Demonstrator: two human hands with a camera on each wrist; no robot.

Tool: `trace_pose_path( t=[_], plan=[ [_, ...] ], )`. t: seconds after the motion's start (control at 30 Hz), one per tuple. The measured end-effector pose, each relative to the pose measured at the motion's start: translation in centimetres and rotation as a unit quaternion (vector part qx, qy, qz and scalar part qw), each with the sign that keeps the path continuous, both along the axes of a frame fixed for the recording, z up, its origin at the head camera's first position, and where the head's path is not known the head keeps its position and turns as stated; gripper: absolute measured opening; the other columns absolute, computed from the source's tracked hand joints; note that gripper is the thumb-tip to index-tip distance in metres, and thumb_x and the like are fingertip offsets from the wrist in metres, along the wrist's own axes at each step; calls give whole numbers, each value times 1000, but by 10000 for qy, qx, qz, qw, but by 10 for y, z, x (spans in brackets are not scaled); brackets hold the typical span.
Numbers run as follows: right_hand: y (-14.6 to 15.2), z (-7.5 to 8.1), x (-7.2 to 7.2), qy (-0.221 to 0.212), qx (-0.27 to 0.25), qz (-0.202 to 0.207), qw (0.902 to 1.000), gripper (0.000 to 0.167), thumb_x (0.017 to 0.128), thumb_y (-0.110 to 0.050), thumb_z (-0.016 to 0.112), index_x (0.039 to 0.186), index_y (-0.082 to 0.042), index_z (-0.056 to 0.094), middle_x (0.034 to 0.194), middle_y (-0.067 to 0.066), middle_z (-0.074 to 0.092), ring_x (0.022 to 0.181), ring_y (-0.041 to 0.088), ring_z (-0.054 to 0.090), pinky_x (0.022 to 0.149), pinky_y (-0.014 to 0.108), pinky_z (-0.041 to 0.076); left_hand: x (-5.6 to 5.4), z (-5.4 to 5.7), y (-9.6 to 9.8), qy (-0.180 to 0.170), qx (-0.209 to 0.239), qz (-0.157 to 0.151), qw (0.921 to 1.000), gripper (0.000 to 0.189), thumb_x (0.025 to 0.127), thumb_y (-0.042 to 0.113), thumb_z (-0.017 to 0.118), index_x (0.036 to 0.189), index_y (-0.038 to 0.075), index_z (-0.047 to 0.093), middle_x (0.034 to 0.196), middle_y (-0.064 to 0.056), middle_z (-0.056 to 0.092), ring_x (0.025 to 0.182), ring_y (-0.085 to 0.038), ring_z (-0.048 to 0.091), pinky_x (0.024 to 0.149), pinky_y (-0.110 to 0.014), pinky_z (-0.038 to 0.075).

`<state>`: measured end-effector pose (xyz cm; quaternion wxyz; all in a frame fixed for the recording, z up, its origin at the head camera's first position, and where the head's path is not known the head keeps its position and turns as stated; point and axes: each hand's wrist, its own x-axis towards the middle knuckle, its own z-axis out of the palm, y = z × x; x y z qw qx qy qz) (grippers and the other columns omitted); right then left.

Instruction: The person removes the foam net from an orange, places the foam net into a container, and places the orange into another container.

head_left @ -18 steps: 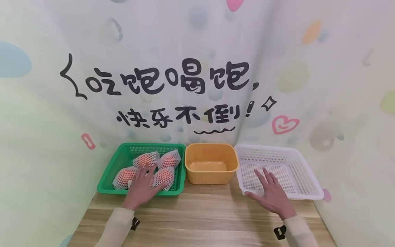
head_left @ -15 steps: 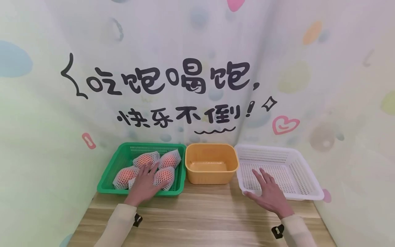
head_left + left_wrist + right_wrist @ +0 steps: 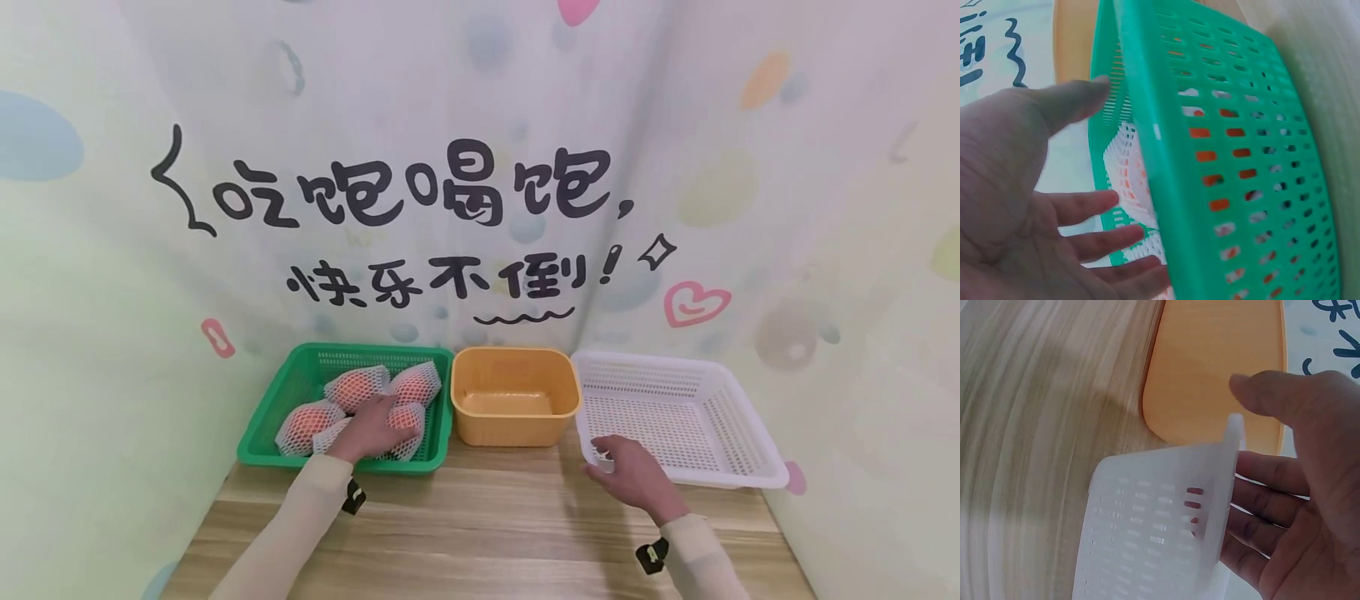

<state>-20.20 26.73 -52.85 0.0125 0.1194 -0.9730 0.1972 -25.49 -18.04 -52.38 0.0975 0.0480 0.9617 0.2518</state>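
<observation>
My left hand [image 3: 371, 429] is over the green basket [image 3: 279, 404], its palm above the front-right round orange-red fruit [image 3: 408, 422], which wears a white foam net. In the left wrist view the thumb is spread from the loosely bent fingers [image 3: 1100, 244], which hang just inside the rim by the netted fruit [image 3: 1127, 172]. My right hand [image 3: 636, 477] is at the front-left corner of the white basket [image 3: 738, 478]. Its fingers [image 3: 1272, 494] hang inside the rim, while the thumb stays apart on the outer side. Neither hand grips anything.
A yellow-orange bin [image 3: 516, 431] stands between the baskets, close beside both. Several other netted fruits [image 3: 309, 427] lie in the green basket. Everything rests on a wood-grain table [image 3: 495, 525], with a printed curtain [image 3: 420, 75] behind. A black strap [image 3: 354, 497] is on the left wrist.
My left hand has shifted right and slightly forward, onto the front-right fruit. My right hand has moved left and lower, its fingers more bent, to the white basket's corner.
</observation>
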Motion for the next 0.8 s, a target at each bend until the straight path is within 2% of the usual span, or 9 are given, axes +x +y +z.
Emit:
trace_pose_path(
  t=[0.13,0.27,0.4,0.57,0.8],
  plan=[
    [-3,-3,-2,8,67,1,10000,38,89,-27,78,116,-1,72,102,11,76,93,25,72,82,47,59,-9,-2,6,-224,-130,-31,9997,80,92,38,73,153,-3,40,154,-28,46,143,-49,41,112,-66,41],
    [-7,-4,0,189,232,-23,9995,29,90,-21,78,112,-2,73,94,8,77,86,25,73,76,46,60,-13,-3,10,-377,-103,-108,9992,78,88,28,77,149,-7,43,147,-29,53,134,-45,52,108,-61,47],
    [-13,-2,2,380,440,36,9983,26,88,-18,78,107,-3,72,88,7,77,79,24,73,68,44,58,-14,-4,12,-540,-100,-64,9985,77,86,20,79,147,-10,42,142,-29,56,128,-43,57,104,-58,50],
    [-16,-2,1,634,729,71,9953,21,86,-17,80,100,-5,70,80,3,74,70,20,69,60,40,54,-17,-7,14,-578,-91,87,9982,78,84,18,80,147,-9,42,140,-28,57,123,-40,60,102,-57,51],
    [-15,-1,3,813,865,65,9929,20,84,-17,81,96,-6,70,77,2,72,65,21,67,56,40,52,-16,-10,19,-507,168,292,9981,87,83,15,78,153,-9,32,152,-31,45,136,-44,49,110,-60,45]
  ],
)
